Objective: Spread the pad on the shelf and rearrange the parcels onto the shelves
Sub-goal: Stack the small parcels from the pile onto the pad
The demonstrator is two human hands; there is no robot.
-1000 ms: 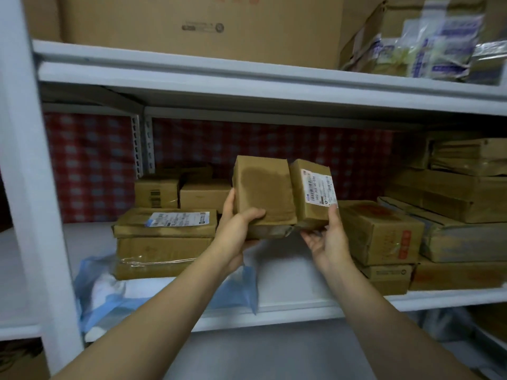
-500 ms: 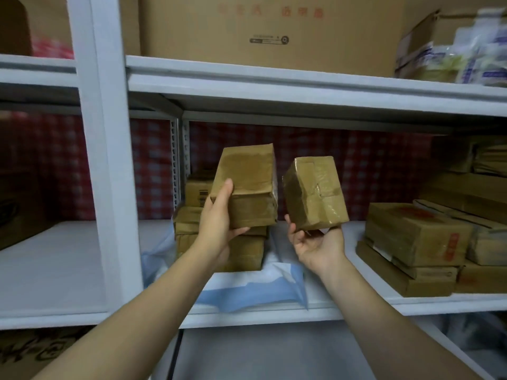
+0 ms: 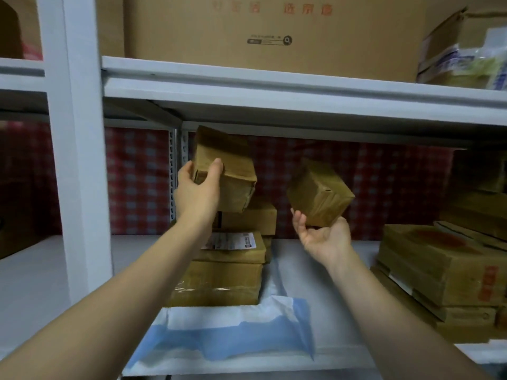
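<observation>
My left hand (image 3: 198, 192) grips a brown taped parcel (image 3: 233, 174), held tilted in the air above a stack of parcels (image 3: 222, 275) on the middle shelf (image 3: 329, 360). My right hand (image 3: 323, 239) is palm up under a smaller brown parcel (image 3: 319, 194), which rests tilted on its fingers to the right of the first. A blue and white pad (image 3: 236, 333) lies crumpled on the shelf in front of the stack, partly under it. The top parcel of the stack carries a white label (image 3: 233, 240).
A white upright post (image 3: 79, 160) stands left of my left arm. More brown parcels (image 3: 444, 272) are stacked at the right of the shelf. The upper shelf (image 3: 274, 86) holds a large cardboard box (image 3: 274, 34). Red checked cloth (image 3: 137, 182) hangs behind.
Both hands have lifted their parcels higher and drawn them apart. The left parcel now tilts back above the stack, and the view has shifted left and closer.
</observation>
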